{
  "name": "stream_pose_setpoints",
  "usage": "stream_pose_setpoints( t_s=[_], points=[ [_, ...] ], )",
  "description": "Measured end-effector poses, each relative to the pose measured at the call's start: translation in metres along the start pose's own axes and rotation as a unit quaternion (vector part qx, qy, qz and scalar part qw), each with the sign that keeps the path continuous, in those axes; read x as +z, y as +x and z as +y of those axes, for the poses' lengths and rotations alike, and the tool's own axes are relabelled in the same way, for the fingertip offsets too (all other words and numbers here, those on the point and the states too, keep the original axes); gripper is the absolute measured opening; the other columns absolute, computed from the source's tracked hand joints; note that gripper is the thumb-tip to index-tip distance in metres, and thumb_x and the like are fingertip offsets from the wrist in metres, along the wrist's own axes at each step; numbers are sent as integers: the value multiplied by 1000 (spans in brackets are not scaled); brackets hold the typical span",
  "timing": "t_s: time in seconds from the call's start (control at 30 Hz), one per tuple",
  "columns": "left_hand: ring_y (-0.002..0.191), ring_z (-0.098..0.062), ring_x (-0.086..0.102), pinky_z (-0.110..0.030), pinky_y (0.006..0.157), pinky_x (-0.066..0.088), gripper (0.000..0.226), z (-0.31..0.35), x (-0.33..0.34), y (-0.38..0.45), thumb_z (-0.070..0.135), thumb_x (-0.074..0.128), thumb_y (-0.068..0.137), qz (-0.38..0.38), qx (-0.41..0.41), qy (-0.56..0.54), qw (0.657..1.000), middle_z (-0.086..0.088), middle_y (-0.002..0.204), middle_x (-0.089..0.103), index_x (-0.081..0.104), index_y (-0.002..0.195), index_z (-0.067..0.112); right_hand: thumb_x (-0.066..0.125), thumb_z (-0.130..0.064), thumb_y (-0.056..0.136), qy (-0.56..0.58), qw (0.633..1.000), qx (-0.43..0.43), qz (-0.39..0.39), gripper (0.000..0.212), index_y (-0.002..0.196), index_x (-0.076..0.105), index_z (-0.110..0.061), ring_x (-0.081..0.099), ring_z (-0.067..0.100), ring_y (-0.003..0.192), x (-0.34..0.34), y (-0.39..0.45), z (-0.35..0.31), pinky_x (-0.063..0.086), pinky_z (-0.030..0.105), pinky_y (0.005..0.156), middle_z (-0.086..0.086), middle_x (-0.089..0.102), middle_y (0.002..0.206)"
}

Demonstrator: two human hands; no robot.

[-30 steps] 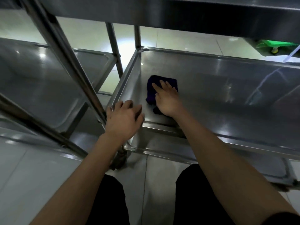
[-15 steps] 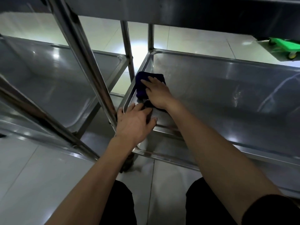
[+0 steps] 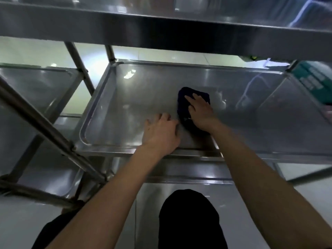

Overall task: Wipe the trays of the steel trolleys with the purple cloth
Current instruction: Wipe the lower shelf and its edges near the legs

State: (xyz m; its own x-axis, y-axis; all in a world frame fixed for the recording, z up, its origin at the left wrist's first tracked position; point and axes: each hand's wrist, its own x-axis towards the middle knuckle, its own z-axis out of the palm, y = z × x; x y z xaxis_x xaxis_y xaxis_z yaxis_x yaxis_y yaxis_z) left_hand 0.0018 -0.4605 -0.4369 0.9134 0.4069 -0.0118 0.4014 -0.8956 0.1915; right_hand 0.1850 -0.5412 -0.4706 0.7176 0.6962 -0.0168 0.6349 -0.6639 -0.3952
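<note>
Looking down from the head camera, the right hand [image 3: 200, 113] lies flat on the purple cloth [image 3: 193, 105], with its fingers straight and pressing the cloth onto the floor of the middle tray [image 3: 125, 108]. The cloth sits about halfway across this tray, nearer the front rim than the back. It looks very dark, almost navy, soft and bunched into a lumpy pad, and it pokes out ahead of the fingertips and on the thumb side.

The left hand [image 3: 161, 133] rests just beside the cloth, on its left, with loosely bent fingers touching the steel and holding nothing. So the right hand is the one on the cloth, and the left only props the body.

I think the next wipe turns on this: the tray's long way runs left to right, and lots of bare steel lies to the right of the cloth. A second trolley [image 3: 36, 97] stands to the left, and an upper tray [image 3: 161, 22] hangs close over the hands, so I would keep low.
</note>
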Motion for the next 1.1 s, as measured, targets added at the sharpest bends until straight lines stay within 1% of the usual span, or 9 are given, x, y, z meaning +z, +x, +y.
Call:
stream_pose_setpoints(
  t_s=[0.07,0.2,0.5,0.6,0.67,0.8,0.87,0.97,1.1],
  points=[
    [127,-28,42,-54,103,37,36,13,5,8,42,48,94,-11,-7,7,1000,-2,132,52,61,125,29,30,-24,107,-11,999,37,15,48,155,30,-25,15,25,151,-18,-11,42,16,43,122,5,16,165],
    [123,-27,46,-53,101,39,37,12,12,10,48,44,96,16,-10,13,1000,0,129,54,63,123,30,32,-22,107,-2,995,89,48,47,154,33,-22,18,27,150,-48,-29,104,18,43,121,8,19,164],
    [127,-22,47,-52,100,38,39,-3,19,9,55,44,94,50,22,0,999,5,131,56,64,122,36,28,-26,107,-20,994,98,45,48,155,29,-25,12,24,152,-45,-24,91,14,46,123,3,14,165],
    [123,-22,52,-45,99,42,36,-20,14,6,53,47,94,49,53,-30,997,7,129,59,65,120,35,28,-27,107,-32,995,82,39,48,155,28,-25,12,25,152,-35,-13,63,16,45,122,3,14,166],
    [123,-25,54,-44,99,43,33,-39,8,0,48,51,94,55,47,-52,996,3,131,60,65,119,31,27,-28,107,-38,997,58,33,49,156,27,-25,12,25,152,-22,-2,37,15,45,122,2,14,166],
    [128,-26,47,-49,102,36,33,-92,-7,-22,45,54,94,99,-42,-8,994,-1,137,57,66,120,29,24,-31,107,-29,1000,-5,4,49,157,23,-28,8,24,153,4,19,-20,10,43,123,1,10,166],
    [129,-25,44,-51,103,35,34,-121,-15,-36,46,50,94,103,-85,35,990,0,136,56,66,120,29,24,-31,107,-28,999,-33,-4,49,157,23,-28,8,24,153,17,30,-51,10,42,122,2,11,166],
    [131,-27,41,-53,105,34,36,-151,-22,-56,47,50,94,103,-142,46,983,-1,137,53,65,121,28,24,-30,107,-24,997,-68,-18,49,157,23,-29,8,24,153,38,46,-105,10,43,123,3,11,166],
    [124,-29,45,-51,104,38,39,-166,-20,-74,51,42,96,86,-142,65,984,-3,131,52,61,124,31,27,-28,106,-12,993,-116,-36,50,156,26,-30,9,23,152,65,66,-173,9,43,123,2,14,166]
  ],
)
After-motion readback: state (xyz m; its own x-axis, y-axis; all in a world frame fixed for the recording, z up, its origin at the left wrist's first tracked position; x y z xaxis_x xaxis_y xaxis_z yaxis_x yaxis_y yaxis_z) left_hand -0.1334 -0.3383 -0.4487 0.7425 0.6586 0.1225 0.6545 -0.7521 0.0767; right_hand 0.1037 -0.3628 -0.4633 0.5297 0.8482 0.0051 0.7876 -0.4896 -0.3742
